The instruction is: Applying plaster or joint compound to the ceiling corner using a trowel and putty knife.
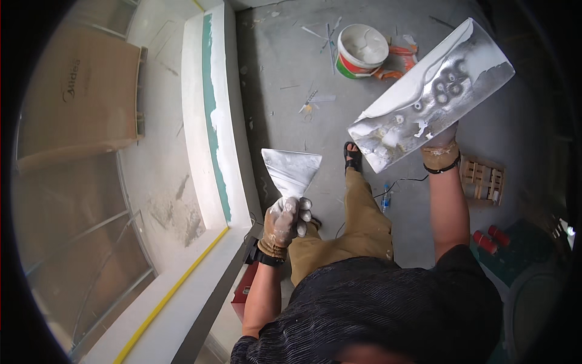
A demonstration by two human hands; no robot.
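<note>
In my gloved left hand [282,223] is a putty knife [291,168], gripped by its handle with the wide blade pointing away from me. White compound smears the blade. My gloved right hand [441,153] holds a rectangular plastering trowel [451,91] from behind; the plate hides its handle and most of my fingers. A thick band of white compound lies along the trowel's far long edge, and bare metal with dark round marks shows elsewhere. The two tools are apart. Left of the putty knife, a white ledge [197,121] carries a green strip [214,130] partly coated in white.
On the grey floor stands a bucket of white compound [364,47]. A utility knife [308,101] and scraps lie nearer. A cable [407,179], a water bottle [386,199] and a wooden crate [483,179] are right of my legs. A yellow strip [176,288] edges the near-left ledge.
</note>
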